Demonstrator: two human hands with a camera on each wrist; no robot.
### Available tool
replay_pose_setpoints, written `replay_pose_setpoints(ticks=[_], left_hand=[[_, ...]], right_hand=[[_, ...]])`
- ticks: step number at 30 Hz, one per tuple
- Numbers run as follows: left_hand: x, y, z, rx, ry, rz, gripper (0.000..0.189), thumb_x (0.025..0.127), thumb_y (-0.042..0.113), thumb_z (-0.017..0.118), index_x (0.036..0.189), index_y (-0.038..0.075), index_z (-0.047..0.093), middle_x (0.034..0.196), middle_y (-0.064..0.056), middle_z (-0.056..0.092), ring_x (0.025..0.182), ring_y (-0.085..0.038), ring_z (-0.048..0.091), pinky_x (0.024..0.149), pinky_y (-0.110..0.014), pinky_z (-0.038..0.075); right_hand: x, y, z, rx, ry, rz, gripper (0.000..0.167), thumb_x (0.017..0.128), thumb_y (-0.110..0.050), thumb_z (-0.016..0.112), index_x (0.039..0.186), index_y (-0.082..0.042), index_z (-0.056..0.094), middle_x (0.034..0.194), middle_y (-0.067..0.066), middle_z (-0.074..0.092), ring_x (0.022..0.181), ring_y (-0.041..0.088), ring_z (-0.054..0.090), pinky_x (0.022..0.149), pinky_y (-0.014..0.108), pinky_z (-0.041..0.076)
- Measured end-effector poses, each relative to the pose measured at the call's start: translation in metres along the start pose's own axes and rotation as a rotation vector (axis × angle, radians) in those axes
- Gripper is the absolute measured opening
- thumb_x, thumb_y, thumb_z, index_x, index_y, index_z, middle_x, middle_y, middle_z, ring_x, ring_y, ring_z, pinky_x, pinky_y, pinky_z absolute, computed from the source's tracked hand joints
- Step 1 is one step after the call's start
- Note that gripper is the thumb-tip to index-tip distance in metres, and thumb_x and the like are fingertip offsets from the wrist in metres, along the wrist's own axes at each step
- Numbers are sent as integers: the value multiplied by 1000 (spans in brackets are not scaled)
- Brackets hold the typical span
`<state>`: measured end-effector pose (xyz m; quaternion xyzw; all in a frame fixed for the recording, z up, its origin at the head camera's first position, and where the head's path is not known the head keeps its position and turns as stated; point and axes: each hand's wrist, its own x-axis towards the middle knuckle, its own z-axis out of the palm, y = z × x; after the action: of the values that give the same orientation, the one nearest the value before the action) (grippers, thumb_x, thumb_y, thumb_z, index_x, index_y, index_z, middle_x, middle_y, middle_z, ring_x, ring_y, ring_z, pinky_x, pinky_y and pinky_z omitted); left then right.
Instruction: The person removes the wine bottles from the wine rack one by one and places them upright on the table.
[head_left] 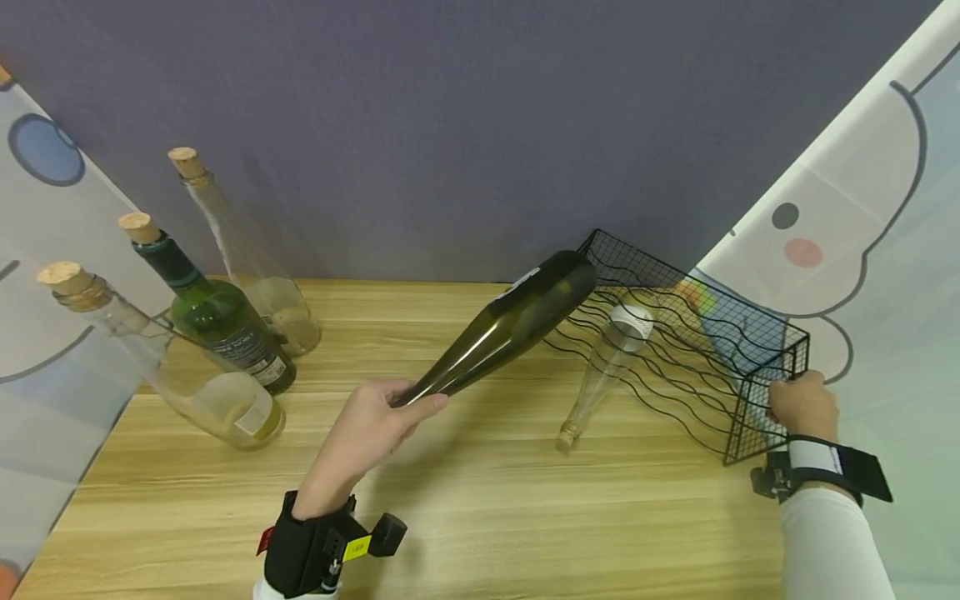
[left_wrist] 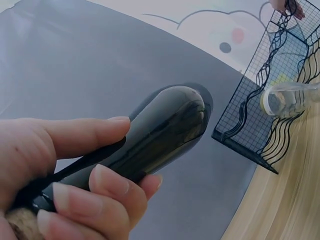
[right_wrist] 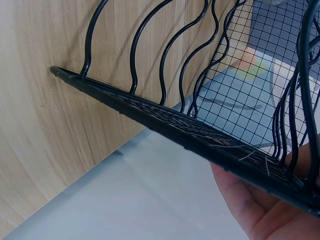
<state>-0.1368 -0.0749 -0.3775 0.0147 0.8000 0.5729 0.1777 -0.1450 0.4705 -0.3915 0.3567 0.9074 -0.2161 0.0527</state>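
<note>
The loading of the black wire rack with wavy cross-wires (head_left: 750,421) looks to be at an early stage. One clear glass bottle with a cork and white label (head_left: 611,354) already lies in it, cork end toward the near side. The dark green glass bottle (head_left: 517,321) is not yet in: the left hand (head_left: 378,425) holds it by the neck, aloft, its base pointing far right, near the rack but apart. The right hand (head_left: 806,406) grips the rack's right end. Apparently left to handle are three corked bottles upright on the left of the wooden counter (head_left: 480,517): a near clear glass one (head_left: 206,383), a labelled green glass one (head_left: 232,325) and a far clear glass one (head_left: 281,304).
</note>
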Motion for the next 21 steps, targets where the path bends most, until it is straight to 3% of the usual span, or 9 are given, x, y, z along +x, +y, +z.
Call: replay_pose_setpoints(ticks=[6, 12, 21], left_hand=[[-1, -3, -6, -23, 41, 1, 36, 85, 47, 74, 84, 11, 67, 51, 4, 36, 42, -10, 26, 41, -20, 23], [-3, -6, -10, -55, 72, 26, 50, 88, 44, 71, 67, 6, 48, 49, 4, 34, 40, -8, 26, 40, -21, 22], [-3, -11, -15, -162, 91, -18, 45, 91, 41, 69, 73, 5, 51, 53, 1, 42, 41, -10, 33, 40, -23, 30]], right_hand=[[1, 0, 0, -5, 2, -1, 53, 94, -17, 32, 130, 22, 28, 90, 36, 59, 89, 51, 55, 64, 49, 45], [2, 1, -1, -1, 8, -10, 53, 94, -17, 32, 130, 22, 27, 90, 36, 59, 87, 51, 55, 63, 47, 45], [4, 2, 0, -1, 15, -8, 53, 94, -17, 32, 130, 22, 28, 90, 36, 59, 88, 51, 55, 63, 48, 45]])
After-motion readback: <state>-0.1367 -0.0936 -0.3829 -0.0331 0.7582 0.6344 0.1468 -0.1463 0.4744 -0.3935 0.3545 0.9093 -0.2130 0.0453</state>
